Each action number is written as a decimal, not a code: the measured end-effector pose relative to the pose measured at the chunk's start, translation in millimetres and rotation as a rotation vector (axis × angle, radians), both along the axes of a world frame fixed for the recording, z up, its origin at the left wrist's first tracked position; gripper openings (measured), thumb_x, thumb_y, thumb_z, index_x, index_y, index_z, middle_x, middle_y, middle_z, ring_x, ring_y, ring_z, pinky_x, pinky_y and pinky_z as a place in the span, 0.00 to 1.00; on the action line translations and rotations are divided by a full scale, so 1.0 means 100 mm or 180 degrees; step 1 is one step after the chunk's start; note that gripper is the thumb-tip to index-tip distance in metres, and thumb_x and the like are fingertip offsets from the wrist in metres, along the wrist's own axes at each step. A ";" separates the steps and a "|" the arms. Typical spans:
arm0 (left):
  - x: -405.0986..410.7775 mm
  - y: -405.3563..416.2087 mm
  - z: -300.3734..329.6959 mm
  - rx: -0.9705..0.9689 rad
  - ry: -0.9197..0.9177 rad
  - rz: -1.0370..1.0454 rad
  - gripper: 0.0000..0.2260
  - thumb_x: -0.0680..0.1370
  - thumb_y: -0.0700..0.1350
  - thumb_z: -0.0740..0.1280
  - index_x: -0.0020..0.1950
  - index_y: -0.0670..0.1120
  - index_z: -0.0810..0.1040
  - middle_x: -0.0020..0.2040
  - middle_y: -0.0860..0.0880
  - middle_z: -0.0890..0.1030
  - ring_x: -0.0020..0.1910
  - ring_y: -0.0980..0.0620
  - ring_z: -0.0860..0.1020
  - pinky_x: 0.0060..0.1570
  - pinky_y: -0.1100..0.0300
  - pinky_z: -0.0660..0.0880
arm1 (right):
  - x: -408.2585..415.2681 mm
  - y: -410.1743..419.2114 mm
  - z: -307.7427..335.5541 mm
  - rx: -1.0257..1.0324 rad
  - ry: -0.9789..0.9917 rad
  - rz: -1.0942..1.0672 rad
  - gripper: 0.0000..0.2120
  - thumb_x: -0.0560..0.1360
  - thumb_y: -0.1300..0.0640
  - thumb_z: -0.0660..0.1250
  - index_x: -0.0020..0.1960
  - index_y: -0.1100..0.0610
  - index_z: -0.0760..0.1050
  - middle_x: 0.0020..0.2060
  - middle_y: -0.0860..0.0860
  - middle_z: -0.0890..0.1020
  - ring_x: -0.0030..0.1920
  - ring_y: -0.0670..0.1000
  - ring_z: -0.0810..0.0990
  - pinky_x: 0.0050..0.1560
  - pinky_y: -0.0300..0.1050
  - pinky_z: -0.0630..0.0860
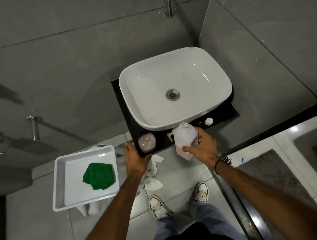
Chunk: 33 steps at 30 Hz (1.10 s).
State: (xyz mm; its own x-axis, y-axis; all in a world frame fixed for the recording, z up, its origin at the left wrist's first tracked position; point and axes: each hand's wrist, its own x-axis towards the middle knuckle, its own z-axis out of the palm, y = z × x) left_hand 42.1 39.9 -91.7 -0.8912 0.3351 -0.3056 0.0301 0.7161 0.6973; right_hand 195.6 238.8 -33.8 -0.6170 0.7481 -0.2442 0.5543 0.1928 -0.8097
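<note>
My right hand (202, 146) grips a translucent plastic bottle (185, 136) with pink liquid in its lower part; its neck is open and it is held at the front edge of the black counter (229, 111). A small white cap (209, 121) lies on the counter to the right. A pump head (170, 134) lies just left of the bottle. A soap dispenser bottle (146, 142) with pinkish liquid stands at the counter's front left corner. My left hand (135, 158) holds the counter's front left edge beside it. The white basin (175, 88) sits behind.
A white tray (60, 170) holding a folded green cloth (98, 175) stands at the left. White rags (150, 178) lie on the tiled floor below the counter. A wall tap (168, 0) hangs above the basin. A brown mat (278, 175) lies to the right.
</note>
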 end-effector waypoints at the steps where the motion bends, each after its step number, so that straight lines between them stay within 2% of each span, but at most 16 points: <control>1: 0.07 -0.02 -0.03 -0.0137 -0.0076 0.0166 0.34 0.66 0.41 0.81 0.66 0.38 0.69 0.63 0.38 0.74 0.61 0.39 0.75 0.58 0.48 0.75 | 0.02 0.02 -0.02 -0.0020 -0.0014 -0.0036 0.36 0.57 0.55 0.84 0.62 0.46 0.77 0.52 0.46 0.83 0.52 0.51 0.81 0.50 0.43 0.79; 3: 0.22 -0.05 -0.10 -0.0549 -0.0231 0.0281 0.27 0.68 0.43 0.78 0.62 0.37 0.71 0.59 0.37 0.76 0.57 0.38 0.77 0.54 0.48 0.78 | 0.09 0.08 -0.04 -0.0037 -0.0031 -0.0081 0.36 0.57 0.55 0.84 0.62 0.47 0.77 0.52 0.47 0.83 0.52 0.51 0.81 0.49 0.42 0.78; 6: 0.41 0.05 -0.13 -0.0968 -0.0509 -0.0318 0.14 0.72 0.47 0.74 0.53 0.41 0.79 0.53 0.40 0.83 0.53 0.41 0.82 0.50 0.54 0.79 | 0.24 0.21 -0.08 -0.0088 -0.0062 -0.0143 0.35 0.56 0.55 0.84 0.61 0.46 0.77 0.52 0.47 0.83 0.53 0.52 0.81 0.50 0.43 0.79; 10: 0.64 0.57 0.07 -0.0764 -0.0425 -0.1175 0.08 0.75 0.46 0.71 0.48 0.42 0.79 0.49 0.44 0.84 0.50 0.43 0.82 0.47 0.58 0.75 | 0.53 0.51 -0.13 -0.0032 -0.0171 -0.0338 0.33 0.57 0.55 0.85 0.59 0.47 0.77 0.51 0.49 0.83 0.52 0.54 0.81 0.48 0.44 0.79; 12: 0.71 0.99 0.17 -0.0440 -0.0083 -0.1557 0.07 0.76 0.45 0.71 0.50 0.43 0.78 0.50 0.44 0.81 0.48 0.44 0.80 0.46 0.57 0.74 | 0.70 0.71 -0.14 -0.0052 -0.0238 -0.0446 0.34 0.58 0.55 0.85 0.61 0.50 0.76 0.53 0.50 0.83 0.53 0.55 0.81 0.50 0.46 0.79; 14: 0.72 1.44 0.20 -0.0247 0.0277 -0.1903 0.08 0.76 0.43 0.68 0.54 0.43 0.77 0.53 0.42 0.79 0.50 0.41 0.79 0.49 0.53 0.76 | 0.84 0.91 -0.15 -0.0058 -0.0283 -0.0527 0.35 0.59 0.55 0.85 0.63 0.52 0.76 0.55 0.51 0.83 0.54 0.55 0.81 0.50 0.45 0.78; 17: 0.76 2.13 0.18 -0.0236 0.0956 -0.2404 0.21 0.77 0.45 0.54 0.66 0.41 0.76 0.64 0.39 0.77 0.59 0.38 0.77 0.60 0.49 0.75 | 1.04 1.21 -0.16 -0.0026 -0.0419 -0.0550 0.35 0.60 0.55 0.84 0.64 0.53 0.76 0.55 0.51 0.83 0.53 0.54 0.80 0.48 0.41 0.74; 19: 0.79 2.51 0.13 -0.0569 0.1400 -0.2918 0.27 0.77 0.44 0.47 0.74 0.42 0.70 0.72 0.39 0.71 0.67 0.37 0.74 0.67 0.46 0.72 | 1.14 1.36 -0.16 -0.0108 -0.0454 -0.0570 0.34 0.61 0.54 0.84 0.65 0.53 0.75 0.56 0.51 0.82 0.54 0.53 0.80 0.49 0.41 0.74; 21: 0.82 2.82 0.10 -0.1329 0.1676 -0.3446 0.25 0.80 0.39 0.53 0.79 0.44 0.62 0.79 0.41 0.61 0.75 0.39 0.66 0.73 0.48 0.67 | 1.19 1.52 -0.17 -0.0040 -0.0462 -0.0497 0.34 0.61 0.51 0.84 0.65 0.51 0.75 0.55 0.48 0.81 0.54 0.49 0.79 0.52 0.41 0.75; 22: 0.83 2.93 0.07 -0.1644 0.1646 -0.3616 0.25 0.81 0.37 0.57 0.79 0.45 0.62 0.80 0.42 0.59 0.75 0.39 0.64 0.73 0.49 0.66 | 1.21 1.59 -0.20 0.0017 -0.0472 -0.0438 0.35 0.61 0.50 0.84 0.65 0.51 0.76 0.55 0.47 0.81 0.54 0.48 0.79 0.53 0.40 0.74; 24: 0.85 3.02 -0.02 -0.1864 0.1537 -0.3662 0.22 0.80 0.35 0.60 0.75 0.43 0.69 0.76 0.41 0.63 0.72 0.38 0.66 0.69 0.47 0.70 | 1.23 1.70 -0.27 0.0042 -0.0471 -0.0336 0.36 0.60 0.48 0.84 0.64 0.49 0.75 0.56 0.47 0.82 0.55 0.48 0.79 0.53 0.40 0.76; 25: 0.85 3.02 -0.04 -0.1760 0.1506 -0.3567 0.20 0.79 0.33 0.61 0.71 0.43 0.73 0.73 0.40 0.67 0.70 0.38 0.69 0.66 0.47 0.73 | 1.24 1.75 -0.31 0.0041 -0.0472 -0.0311 0.36 0.59 0.47 0.83 0.64 0.49 0.75 0.56 0.47 0.82 0.55 0.49 0.80 0.53 0.42 0.78; 28: 0.87 2.98 -0.02 -0.0379 0.1098 -0.2729 0.12 0.73 0.36 0.65 0.55 0.43 0.81 0.55 0.42 0.79 0.53 0.38 0.80 0.50 0.49 0.79 | 1.22 1.87 -0.38 0.0062 -0.0454 -0.0182 0.35 0.58 0.47 0.83 0.63 0.48 0.75 0.55 0.48 0.81 0.54 0.51 0.80 0.54 0.50 0.81; 30: 0.96 2.96 0.20 0.0521 0.0411 -0.1837 0.08 0.76 0.42 0.68 0.54 0.44 0.80 0.46 0.47 0.83 0.44 0.48 0.82 0.46 0.58 0.79 | 1.19 1.92 -0.39 0.0053 -0.0457 -0.0063 0.35 0.59 0.48 0.83 0.64 0.45 0.74 0.56 0.48 0.80 0.54 0.51 0.79 0.55 0.51 0.81; 31: 1.00 2.96 0.33 0.0704 0.0146 -0.1585 0.09 0.77 0.45 0.71 0.56 0.45 0.80 0.44 0.49 0.84 0.42 0.53 0.82 0.45 0.64 0.79 | 1.17 1.95 -0.40 0.0015 -0.0453 -0.0034 0.36 0.59 0.48 0.82 0.64 0.44 0.73 0.56 0.47 0.80 0.55 0.51 0.79 0.56 0.50 0.80; 33: 1.06 2.97 0.53 0.0859 0.0015 -0.1599 0.10 0.77 0.47 0.73 0.55 0.45 0.80 0.42 0.51 0.84 0.40 0.57 0.82 0.44 0.69 0.78 | 1.14 2.00 -0.41 -0.0053 -0.0460 0.0032 0.36 0.61 0.49 0.83 0.65 0.43 0.72 0.58 0.47 0.78 0.57 0.51 0.78 0.58 0.49 0.79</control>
State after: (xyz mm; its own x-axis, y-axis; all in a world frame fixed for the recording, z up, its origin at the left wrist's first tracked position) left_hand 147.9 336.6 -38.7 -0.6035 0.7838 -0.1468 0.3246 0.4096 0.8526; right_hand 309.9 438.4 -74.4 -0.5819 0.7372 -0.3433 0.6634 0.1862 -0.7247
